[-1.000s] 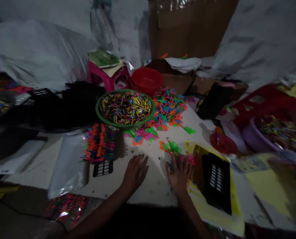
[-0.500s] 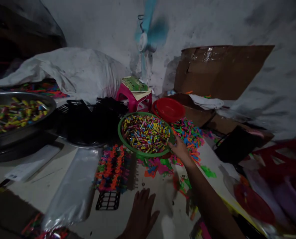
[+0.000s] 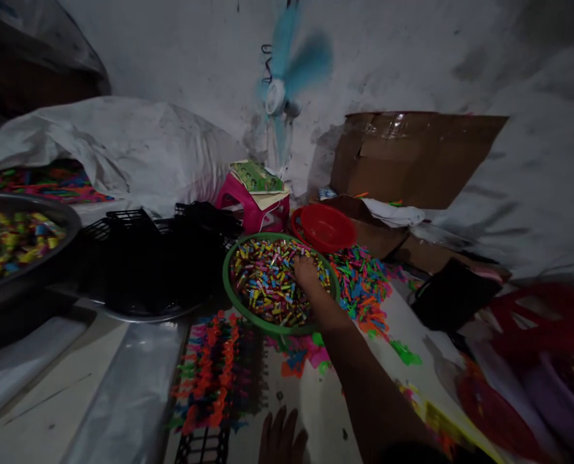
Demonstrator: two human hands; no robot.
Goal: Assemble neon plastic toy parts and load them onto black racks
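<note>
My right hand [image 3: 306, 270] reaches into a green basin [image 3: 226, 283] heaped with small shiny multicoloured tube-like pieces [image 3: 272, 277]. Its fingertips are sunk among the pieces, so what they grip is hidden. Flat on the table at the bottom edge lies my left hand [image 3: 283, 439], fingers apart and holding nothing; its wrist is out of view. Left of it stands a black plastic grid rack [image 3: 203, 444], and rows of orange, pink and green plastic parts [image 3: 212, 374] sit on it.
A metal bowl [image 3: 71, 225] of similar pieces is at far left, beside stacked black racks [image 3: 161, 258]. Clear plastic bags [image 3: 127, 386] lie in front. Behind are a pink stool [image 3: 252, 209], a red basin [image 3: 328, 229] and loose coloured parts [image 3: 364, 283]. A fan [image 3: 276, 96] spins at the wall.
My right hand has moved from the basin's right rim into the pieces. The view has shifted, so the left hand sits lower in the picture, still flat on the table.
</note>
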